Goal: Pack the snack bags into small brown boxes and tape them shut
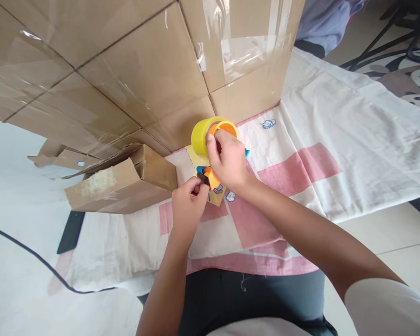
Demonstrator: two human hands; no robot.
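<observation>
A wide roll of yellow tape [200, 136] stands on the cloth-covered table, close against the stacked cartons. An orange ring sits inside its core and belongs to an orange and blue tape dispenser [214, 179]. My right hand [229, 156] is closed, thumb and fingers pinching the orange ring at the roll's near side. My left hand [189, 200] is closed too, its fingertips pinching the small dark front part of the dispenser. Beneath both hands lies a yellowish sheet [217, 199] with blue printed stickers. The right hand hides much of the dispenser.
Tall brown cartons [143, 70] wrapped in clear tape rise behind the roll. A small opened cardboard box [126, 184] lies to the left. Under everything spreads a white and pink cloth [287, 210]. A black cable [38, 256] runs at lower left.
</observation>
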